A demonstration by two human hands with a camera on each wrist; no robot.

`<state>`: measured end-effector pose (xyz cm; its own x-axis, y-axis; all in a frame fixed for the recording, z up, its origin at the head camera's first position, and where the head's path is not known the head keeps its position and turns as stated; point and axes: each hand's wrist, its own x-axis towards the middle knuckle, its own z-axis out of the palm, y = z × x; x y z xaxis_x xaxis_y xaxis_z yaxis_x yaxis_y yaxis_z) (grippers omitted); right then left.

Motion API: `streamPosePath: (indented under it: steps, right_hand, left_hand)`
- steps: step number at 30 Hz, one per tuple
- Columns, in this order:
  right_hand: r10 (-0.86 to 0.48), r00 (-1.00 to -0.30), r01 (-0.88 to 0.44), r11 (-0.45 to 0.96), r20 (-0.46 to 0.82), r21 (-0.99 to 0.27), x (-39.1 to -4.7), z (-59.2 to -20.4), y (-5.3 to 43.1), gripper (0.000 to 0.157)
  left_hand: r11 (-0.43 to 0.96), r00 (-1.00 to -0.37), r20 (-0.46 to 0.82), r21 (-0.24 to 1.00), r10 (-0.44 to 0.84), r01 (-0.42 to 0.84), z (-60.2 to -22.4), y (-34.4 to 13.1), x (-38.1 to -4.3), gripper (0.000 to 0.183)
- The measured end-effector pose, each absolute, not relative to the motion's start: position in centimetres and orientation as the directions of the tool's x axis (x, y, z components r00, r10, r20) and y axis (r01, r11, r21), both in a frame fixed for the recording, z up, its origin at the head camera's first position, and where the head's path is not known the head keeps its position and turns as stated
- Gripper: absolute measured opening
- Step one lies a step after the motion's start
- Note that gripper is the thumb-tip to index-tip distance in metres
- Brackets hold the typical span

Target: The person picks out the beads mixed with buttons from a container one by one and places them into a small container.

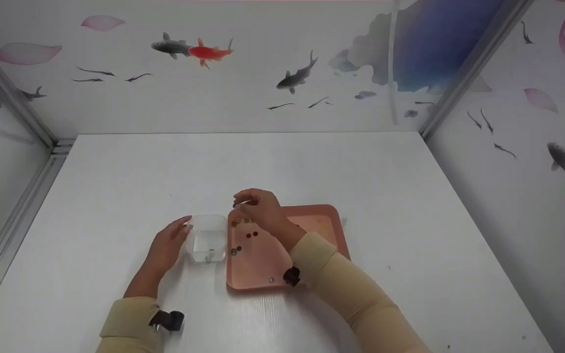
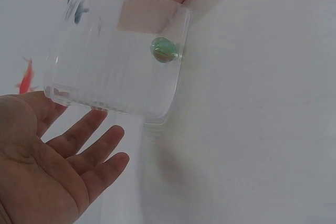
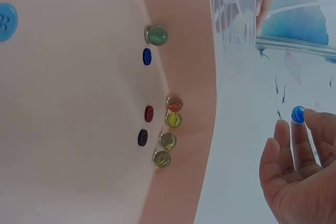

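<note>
My right hand [image 1: 263, 208] pinches a blue glass marble [image 3: 298, 115] between thumb and finger, above the tray's far left corner. A clear plastic container [image 1: 209, 240] stands on the table just left of the pink tray [image 1: 272, 264]. Inside the container, near its bottom, lies a green marble [image 2: 164, 50]. My left hand [image 1: 167, 245] touches the container's left side near the rim, its fingers loosely extended. Along the tray's left wall sit several marbles, among them a green marble [image 3: 157, 35] and a yellow marble [image 3: 174, 119].
Near those marbles lie a dark blue button [image 3: 147, 56], a red button [image 3: 149, 114] and a black button [image 3: 143, 138]. A light blue button [image 3: 6, 22] is farther inside the tray. The white table [image 1: 130, 181] meets printed panels at the back and sides.
</note>
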<state>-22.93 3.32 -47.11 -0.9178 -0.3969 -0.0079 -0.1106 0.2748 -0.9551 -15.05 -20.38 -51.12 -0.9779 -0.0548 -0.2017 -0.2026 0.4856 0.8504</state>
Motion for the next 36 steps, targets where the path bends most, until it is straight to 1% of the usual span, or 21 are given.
streamPosePath:
  steps: [4,13,25,30,36]
  right_hand:
    - [-0.418,-0.909,-0.100,0.252,-0.015,-0.963,-22.5,-47.0,3.0,0.024]
    - [-0.442,-0.896,-0.078,0.257,-0.045,-0.963,-22.1,-46.7,1.5,0.021]
    - [-0.456,-0.886,-0.092,0.347,-0.082,-0.933,-21.6,-46.5,0.3,0.021]
    - [-0.471,-0.879,-0.124,0.373,-0.072,-0.919,-21.4,-46.5,-0.2,0.020]
    - [-0.499,-0.866,-0.195,0.390,-0.029,-0.900,-21.0,-46.4,-0.5,0.019]
  left_hand:
    - [0.484,-0.975,-0.217,0.849,-0.047,-0.212,-51.2,-20.4,-15.2,0.050]
    - [0.484,-0.970,-0.237,0.844,-0.049,-0.231,-51.2,-20.6,-15.3,0.053]
    - [0.498,-0.970,-0.239,0.836,-0.048,-0.230,-51.1,-20.4,-15.3,0.050]
    - [0.509,-0.969,-0.242,0.829,-0.049,-0.233,-51.1,-20.5,-15.4,0.051]
    - [0.496,-0.971,-0.236,0.838,-0.044,-0.226,-51.1,-20.5,-15.3,0.050]
